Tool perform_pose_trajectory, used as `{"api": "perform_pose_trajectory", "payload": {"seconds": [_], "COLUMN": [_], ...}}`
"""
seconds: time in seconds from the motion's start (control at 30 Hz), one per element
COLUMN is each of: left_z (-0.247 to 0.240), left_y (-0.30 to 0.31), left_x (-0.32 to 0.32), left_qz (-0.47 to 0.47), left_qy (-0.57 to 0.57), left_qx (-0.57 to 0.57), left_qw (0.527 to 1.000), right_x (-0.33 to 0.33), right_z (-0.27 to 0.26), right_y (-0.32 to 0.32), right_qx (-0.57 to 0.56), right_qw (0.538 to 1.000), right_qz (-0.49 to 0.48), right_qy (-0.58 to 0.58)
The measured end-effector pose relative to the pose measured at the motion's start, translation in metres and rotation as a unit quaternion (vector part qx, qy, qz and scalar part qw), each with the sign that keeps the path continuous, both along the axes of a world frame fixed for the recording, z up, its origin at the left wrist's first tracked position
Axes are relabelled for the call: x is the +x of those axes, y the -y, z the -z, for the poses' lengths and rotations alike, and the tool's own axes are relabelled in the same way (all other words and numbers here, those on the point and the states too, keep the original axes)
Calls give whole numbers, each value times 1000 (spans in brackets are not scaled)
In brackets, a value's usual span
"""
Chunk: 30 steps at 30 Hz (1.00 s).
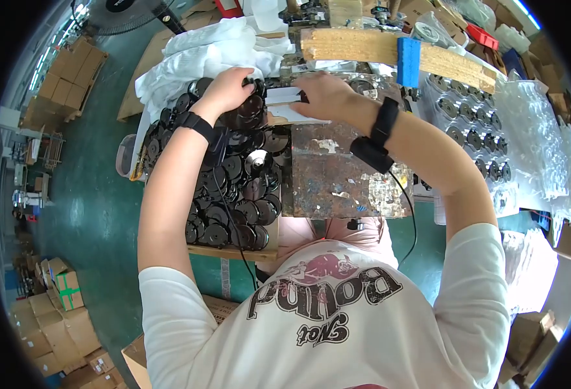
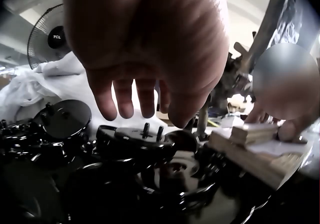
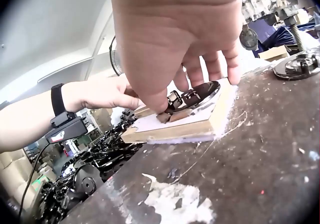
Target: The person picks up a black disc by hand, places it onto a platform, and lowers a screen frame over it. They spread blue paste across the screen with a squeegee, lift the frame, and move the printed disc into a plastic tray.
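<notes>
My left hand (image 1: 228, 92) reaches down over a heap of glossy black discs (image 1: 217, 235), its fingers (image 2: 145, 96) loosely extended. Just below those fingertips lies a black disc with two upright posts (image 2: 142, 134). With my right hand (image 1: 327, 96) I hold another black disc (image 3: 202, 94) by its edge, thumb near its small metal fittings and fingers at the far side. This disc is over a wooden block with a white top (image 3: 195, 130), which sits on the worn metal bench (image 3: 240, 154). My palm partly hides the disc from above.
White foam wrapping (image 1: 198, 55) is piled behind the heap. A long wooden board (image 1: 356, 47) with a blue strip (image 1: 408, 61) lies across the back. At the right, clear plastic trays (image 1: 441, 107) hold several dark parts. A fan (image 1: 120, 13) stands at the back left.
</notes>
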<state>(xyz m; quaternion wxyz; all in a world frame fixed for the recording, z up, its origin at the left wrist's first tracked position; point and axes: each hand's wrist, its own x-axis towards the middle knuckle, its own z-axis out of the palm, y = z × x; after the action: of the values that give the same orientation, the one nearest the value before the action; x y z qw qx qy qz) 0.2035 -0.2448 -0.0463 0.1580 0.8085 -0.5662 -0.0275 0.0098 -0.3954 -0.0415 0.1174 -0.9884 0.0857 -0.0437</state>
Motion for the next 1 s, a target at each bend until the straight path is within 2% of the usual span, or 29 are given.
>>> {"api": "perform_pose_trajectory", "payload": {"seconds": [0.03,0.13,0.27,0.33,0.4,0.47,0.53,0.6,0.7,0.73,0.83,0.87,1.0], "left_z": [6,17,4,-1,3,-7,-6,-4,-2,-4,-20,-29,-49], "left_y": [1,6,7,4,-2,-6,-12,-18,-26,-27,-32,-32,-21], "left_x": [3,9,3,5,13,3,7,16,29,26,10,-4,-63], "left_qz": [25,36,-9,24,34,3,5,3,-54,-52,-69,-75,11], "left_qy": [71,110,96,104,88,73,52,34,-93,-92,-255,-253,-439], "left_qx": [19,45,119,100,67,85,71,57,95,96,52,52,-28], "left_qw": [997,992,988,989,993,994,996,998,990,990,963,963,898], "right_x": [1,-1,-34,-62,-101,-144,-192,-236,-294,-311,-352,-361,-370], "right_z": [-4,-7,-13,-20,-28,-40,-62,-57,-52,-50,-36,-33,-29], "right_y": [1,8,33,46,62,75,76,90,104,109,124,130,135], "right_qx": [29,56,73,117,111,105,110,156,126,114,108,113,122], "right_qw": [999,998,997,993,994,994,994,985,983,981,975,969,964], "right_qz": [-13,-13,11,-4,3,-32,27,77,130,145,167,174,210], "right_qy": [-23,-39,-9,13,12,22,-4,-14,-41,-55,-98,-130,-107]}}
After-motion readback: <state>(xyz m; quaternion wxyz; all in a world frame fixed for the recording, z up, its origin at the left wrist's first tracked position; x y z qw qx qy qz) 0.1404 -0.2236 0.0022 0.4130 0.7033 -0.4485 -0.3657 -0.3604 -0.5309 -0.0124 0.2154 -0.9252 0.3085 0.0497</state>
